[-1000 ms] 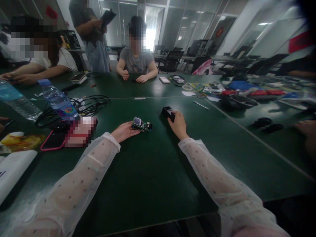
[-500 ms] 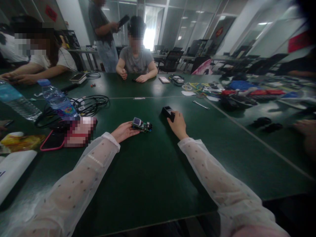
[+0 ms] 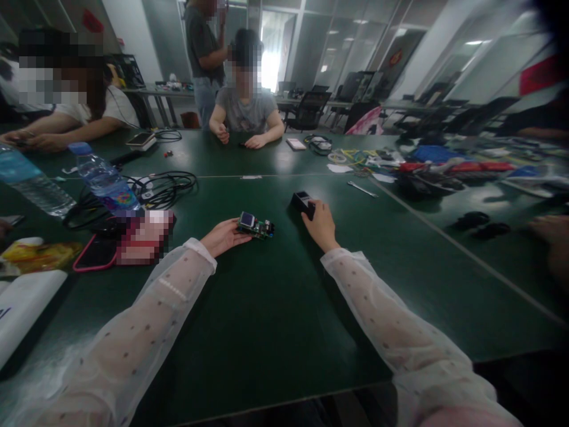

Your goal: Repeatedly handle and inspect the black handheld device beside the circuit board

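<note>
On the left, my left hand (image 3: pixel 224 237) holds the end of a small green circuit board (image 3: pixel 260 229) with a little square screen on it, its fingers at the board's left side. To the right, my right hand (image 3: pixel 320 226) grips a small black box (image 3: pixel 303 203) by its right end, with the box resting on the dark green table (image 3: pixel 267 320). A gap separates the board from the box.
Left of my hands are a pink phone case (image 3: pixel 144 237), black cables (image 3: pixel 171 185), and a water bottle (image 3: pixel 104 181). A wrench (image 3: pixel 362 189), coloured wires and a red-and-blue heap (image 3: pixel 444 163) are at the right. A person (image 3: pixel 246 112) sits opposite.
The person standing in the background has moved to the right and raised an arm. Both my hands and the things in them look the same.
</note>
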Demonstrator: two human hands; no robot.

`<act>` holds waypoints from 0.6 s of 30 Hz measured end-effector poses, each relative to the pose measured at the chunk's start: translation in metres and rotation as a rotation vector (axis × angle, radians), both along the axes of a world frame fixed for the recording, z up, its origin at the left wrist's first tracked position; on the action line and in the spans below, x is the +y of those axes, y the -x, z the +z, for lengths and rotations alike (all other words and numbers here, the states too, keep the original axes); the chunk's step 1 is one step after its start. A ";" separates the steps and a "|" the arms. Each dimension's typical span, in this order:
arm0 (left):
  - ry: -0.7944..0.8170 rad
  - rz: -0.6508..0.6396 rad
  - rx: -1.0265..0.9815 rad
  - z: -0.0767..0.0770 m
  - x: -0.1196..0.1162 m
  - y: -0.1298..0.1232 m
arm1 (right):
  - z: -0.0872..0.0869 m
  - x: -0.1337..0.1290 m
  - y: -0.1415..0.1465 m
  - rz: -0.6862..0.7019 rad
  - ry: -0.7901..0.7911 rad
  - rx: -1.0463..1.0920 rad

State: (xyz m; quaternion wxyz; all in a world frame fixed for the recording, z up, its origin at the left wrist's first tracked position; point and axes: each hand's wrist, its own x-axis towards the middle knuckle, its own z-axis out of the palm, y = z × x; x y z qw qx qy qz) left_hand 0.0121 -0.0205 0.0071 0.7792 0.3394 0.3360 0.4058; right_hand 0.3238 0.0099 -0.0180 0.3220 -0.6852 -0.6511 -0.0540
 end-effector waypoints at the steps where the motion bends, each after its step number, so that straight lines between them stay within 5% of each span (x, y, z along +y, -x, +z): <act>1: -0.004 0.000 0.001 -0.001 0.000 0.000 | -0.001 0.000 0.000 0.005 -0.001 0.002; 10: 0.006 -0.002 0.017 0.001 0.000 -0.001 | -0.011 0.009 -0.006 -0.028 -0.056 0.030; 18: 0.061 0.014 -0.003 0.002 0.001 -0.001 | 0.001 0.002 0.003 0.126 -0.181 0.109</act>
